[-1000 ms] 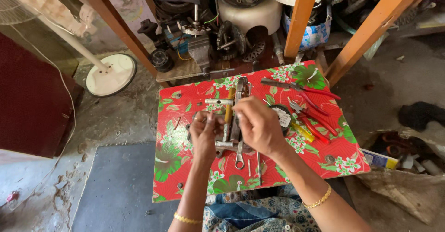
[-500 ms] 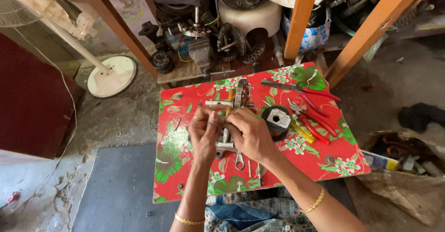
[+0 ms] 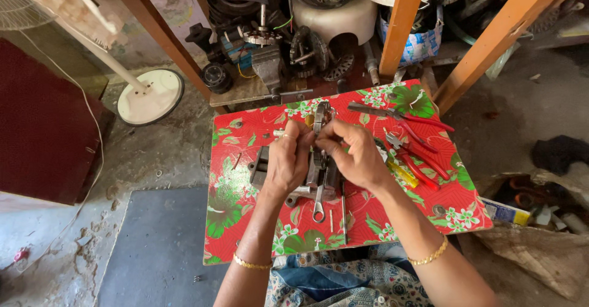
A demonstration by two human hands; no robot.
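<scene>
Two hands work together over a small table (image 3: 245, 245) with a red flowery cloth. Nearest to the person, a blue patterned cloth (image 3: 343, 282) lies in the lap, just below the table's near edge. A gold bangle sits on each wrist.

On the table, near its near edge, a thin metal rod (image 3: 343, 212) and a spanner (image 3: 318, 204) lie side by side. Just past them, in the middle of the table, sits a grey metal motor part (image 3: 261, 166). The left hand (image 3: 287, 163) rests on top of it, with fingers bent and pinching a small piece I cannot make out. The right hand (image 3: 353, 155) is just beside the left one, fingers curled shut on the same spot, so the fingertips of both hands almost touch.

To the right side of the table lie red pliers (image 3: 423, 172) and a yellow screwdriver (image 3: 402, 173).

Beyond the far edge of the table stands a wooden shelf (image 3: 402, 25) full of old motor parts (image 3: 270, 43). Far off to the left of the table, a white round fan base (image 3: 150, 96) stands on the grey floor.
</scene>
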